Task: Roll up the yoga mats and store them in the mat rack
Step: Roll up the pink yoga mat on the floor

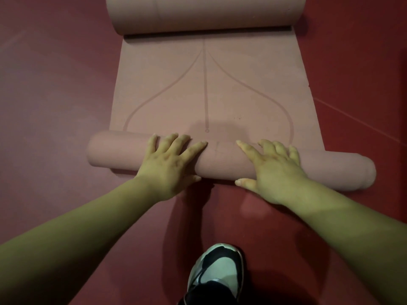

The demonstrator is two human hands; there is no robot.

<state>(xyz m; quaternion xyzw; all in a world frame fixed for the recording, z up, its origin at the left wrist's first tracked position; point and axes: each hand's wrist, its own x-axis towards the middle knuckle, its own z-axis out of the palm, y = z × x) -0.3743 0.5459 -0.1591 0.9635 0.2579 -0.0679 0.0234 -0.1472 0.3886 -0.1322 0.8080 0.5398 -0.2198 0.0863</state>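
Observation:
A pink yoga mat (pixel 220 91) with curved line markings lies on the floor. Its near end is wound into a low roll (pixel 119 153) that spans the mat's width. The far end curls into a thicker roll (pixel 204 14) at the top of the view. My left hand (pixel 170 161) lies flat on the near roll, left of centre, with fingers spread over its top. My right hand (pixel 271 166) presses on the same roll right of centre, with its thumb down at the roll's near side.
The dark red floor (pixel 55 84) surrounds the mat on all sides. A black-and-white shoe (pixel 218 271) stands on the floor just behind the roll, between my forearms. A thin line (pixel 352 119) crosses the floor at the right.

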